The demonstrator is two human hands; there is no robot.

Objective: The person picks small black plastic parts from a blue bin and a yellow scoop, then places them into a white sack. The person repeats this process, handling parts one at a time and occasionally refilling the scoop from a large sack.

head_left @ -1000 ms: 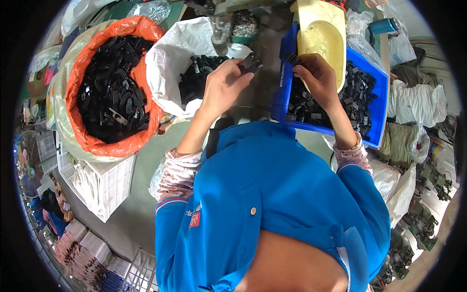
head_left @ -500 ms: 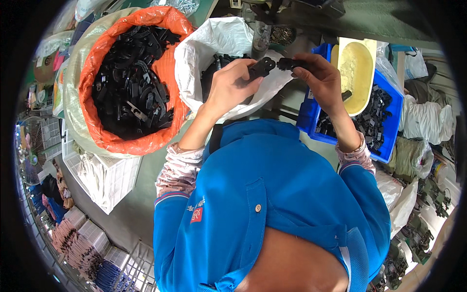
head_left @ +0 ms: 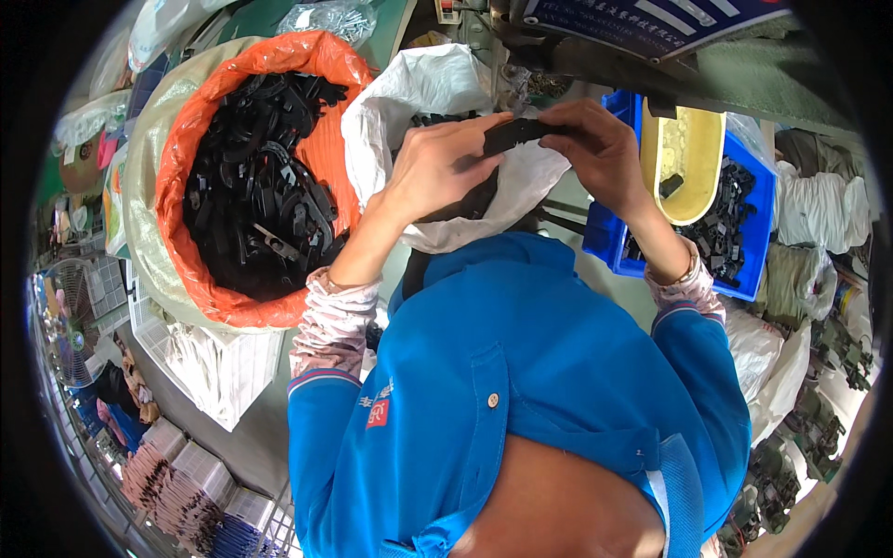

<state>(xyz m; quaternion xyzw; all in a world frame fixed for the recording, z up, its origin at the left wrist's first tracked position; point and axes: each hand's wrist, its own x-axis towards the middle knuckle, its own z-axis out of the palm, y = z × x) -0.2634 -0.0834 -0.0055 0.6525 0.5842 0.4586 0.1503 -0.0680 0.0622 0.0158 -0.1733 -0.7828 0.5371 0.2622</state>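
Above the white sack [head_left: 419, 82], my left hand [head_left: 445, 166] is closed around a long black plastic part [head_left: 507, 137]. My right hand [head_left: 600, 153] pinches a smaller black piece at the far end of that part. The two pieces meet between my hands, so where one ends and the other begins cannot be made out. My fingers hide most of the smaller piece. More black parts [head_left: 470, 200] lie inside the white sack under my left hand.
An orange-lined sack [head_left: 172, 200] full of black parts stands at the left. At the right, a blue bin [head_left: 758, 228] of small black parts has a yellow tray [head_left: 693, 212] on it. Dark machinery [head_left: 642, 79] overhangs the far side; a white crate [head_left: 223, 372] stands below left.
My right hand has moved left, bringing its piece against the part in my left hand; the gap between them has closed. The view has shifted slightly.
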